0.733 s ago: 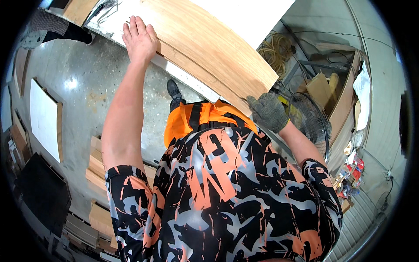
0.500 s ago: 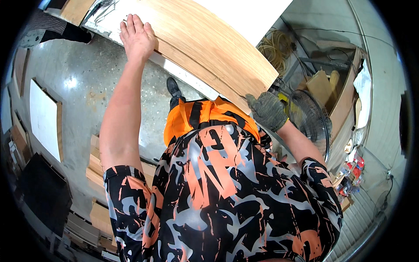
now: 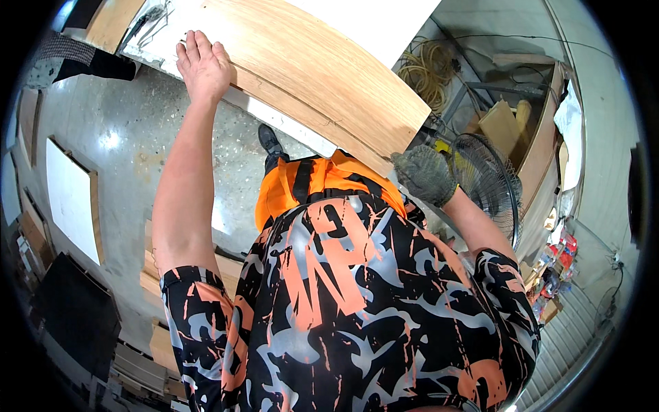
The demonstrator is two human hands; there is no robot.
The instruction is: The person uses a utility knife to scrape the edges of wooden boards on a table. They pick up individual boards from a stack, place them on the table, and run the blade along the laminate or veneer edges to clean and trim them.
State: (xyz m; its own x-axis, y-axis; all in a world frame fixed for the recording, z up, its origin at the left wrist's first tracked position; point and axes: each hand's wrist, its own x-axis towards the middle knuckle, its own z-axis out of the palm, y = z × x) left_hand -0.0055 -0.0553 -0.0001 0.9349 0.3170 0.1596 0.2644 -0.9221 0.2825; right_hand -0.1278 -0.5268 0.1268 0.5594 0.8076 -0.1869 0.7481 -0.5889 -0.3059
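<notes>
A wide light wood-grain panel (image 3: pixel 309 55) lies slantwise on a white-topped work surface (image 3: pixel 374 20). Along its near edge runs a narrow wood-grain strip (image 3: pixel 302 110), with a thin dark line between the two. My bare left hand (image 3: pixel 204 69) rests flat by the strip's left end, fingers stretched out and pointing away from me. At the other end, my right hand (image 3: pixel 424 173), in a dark grey-green work glove, is closed at the strip's near right corner. Its fingertips are partly hidden.
A black wire fan (image 3: pixel 486 182) stands close to my right hand. Coiled yellowish hose (image 3: pixel 427 69) and a bin of offcuts (image 3: pixel 508 127) lie beyond. At far left, a person's dark-clothed leg (image 3: pixel 103 65) shows. White boards (image 3: pixel 68 199) lean at left.
The view has shifted slightly, so the panel and my left hand sit a little further left. My right hand's fingers have curled more at the strip's corner.
</notes>
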